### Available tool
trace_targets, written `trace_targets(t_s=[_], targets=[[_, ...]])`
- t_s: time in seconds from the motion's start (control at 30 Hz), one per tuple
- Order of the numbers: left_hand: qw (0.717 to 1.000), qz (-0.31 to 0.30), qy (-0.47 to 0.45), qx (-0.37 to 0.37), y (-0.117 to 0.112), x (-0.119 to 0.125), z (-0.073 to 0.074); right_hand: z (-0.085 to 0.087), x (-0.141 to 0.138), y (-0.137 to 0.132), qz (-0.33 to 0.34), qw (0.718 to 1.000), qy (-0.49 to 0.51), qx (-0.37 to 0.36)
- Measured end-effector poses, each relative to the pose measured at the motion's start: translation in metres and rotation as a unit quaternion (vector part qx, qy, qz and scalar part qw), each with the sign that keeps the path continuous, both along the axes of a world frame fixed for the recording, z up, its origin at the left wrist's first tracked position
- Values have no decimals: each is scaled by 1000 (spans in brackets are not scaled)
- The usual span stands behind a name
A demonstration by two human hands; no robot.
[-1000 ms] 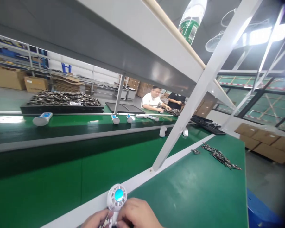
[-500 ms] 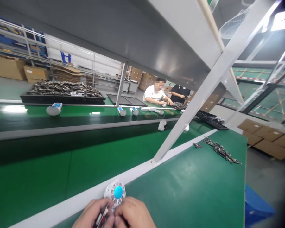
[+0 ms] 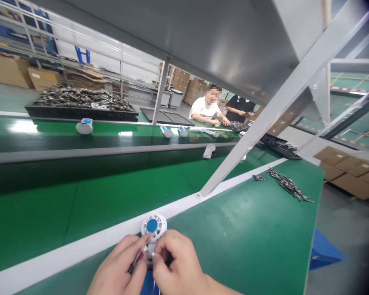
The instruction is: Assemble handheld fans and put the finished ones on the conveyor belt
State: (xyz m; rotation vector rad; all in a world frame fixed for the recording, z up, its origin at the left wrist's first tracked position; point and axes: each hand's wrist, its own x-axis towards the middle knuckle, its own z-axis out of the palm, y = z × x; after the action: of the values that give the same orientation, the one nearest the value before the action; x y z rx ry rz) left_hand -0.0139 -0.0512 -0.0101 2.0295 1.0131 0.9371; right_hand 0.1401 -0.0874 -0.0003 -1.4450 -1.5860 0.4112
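A small white hand fan [image 3: 153, 226] with a blue round centre stands at the near edge of the green bench, its handle hidden between my hands. My left hand [image 3: 119, 268] pinches a thin dark part [image 3: 139, 256] against the fan's handle. My right hand [image 3: 176, 262] is closed round the handle from the right. Both hands touch each other below the fan's head.
A green conveyor belt [image 3: 80, 205] runs past beyond the white rail, carrying several white fans [image 3: 84, 126]. A black tray piled with dark parts [image 3: 80, 104] stands at the far left. Loose dark parts [image 3: 287, 185] lie on the bench at right. Two people [image 3: 210, 110] work farther down. A slanted white strut [image 3: 264, 123] crosses overhead.
The view has tipped downward, so my hands and the fan show more fully. The fans on the belt have shifted to the right. My grip on the fan is the same.
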Motion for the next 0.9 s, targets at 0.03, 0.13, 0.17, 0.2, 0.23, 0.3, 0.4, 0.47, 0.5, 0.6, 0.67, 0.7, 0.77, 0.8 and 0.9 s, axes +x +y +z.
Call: trace_targets(t_s=[0.03, 0.13, 0.17, 0.2, 0.23, 0.3, 0.4, 0.47, 0.5, 0.6, 0.67, 0.7, 0.77, 0.8, 0.9], targets=[[1000, 9, 7, 16, -2, 0, 2, 4, -1, -2, -5, 1000, 6, -22], [998, 24, 21, 58, -7, 0, 8, 14, -3, -7, -5, 996, 10, -85], [998, 23, 26, 60, -7, 1, 10, 16, -3, -7, -4, 995, 10, -101], [998, 24, 29, 59, -8, 2, 12, 18, -3, -7, -3, 994, 9, -113], [997, 24, 32, 58, -8, 2, 13, 19, -2, -7, -2, 993, 7, -122], [997, 23, 40, 63, -8, 3, 15, 21, -2, -7, 4, 992, -1, -130], [994, 10, 48, 101, -8, 2, 17, 23, -2, -7, 10, 991, -13, -132], [989, 3, 49, 137, -8, 1, 17, 24, -2, -7, 11, 991, -16, -130], [987, -1, 49, 154, -8, 1, 17, 25, -2, -7, 12, 991, -16, -130], [979, -10, 56, 194, -7, -1, 15, 25, -1, -7, 16, 989, -9, -146], [974, -18, 60, 215, -6, -1, 13, 26, 0, -8, 21, 985, 9, -174], [973, -21, 62, 223, -6, -2, 12, 26, 0, -9, 23, 982, 19, -186], [970, -26, 65, 231, -6, -2, 11, 26, 0, -9, 28, 979, 32, -201], [970, -26, 66, 233, -6, -2, 11, 26, 0, -10, 28, 979, 35, -201], [970, -19, 72, 230, -7, -3, 12, 25, -1, -10, 18, 980, 34, -193]])
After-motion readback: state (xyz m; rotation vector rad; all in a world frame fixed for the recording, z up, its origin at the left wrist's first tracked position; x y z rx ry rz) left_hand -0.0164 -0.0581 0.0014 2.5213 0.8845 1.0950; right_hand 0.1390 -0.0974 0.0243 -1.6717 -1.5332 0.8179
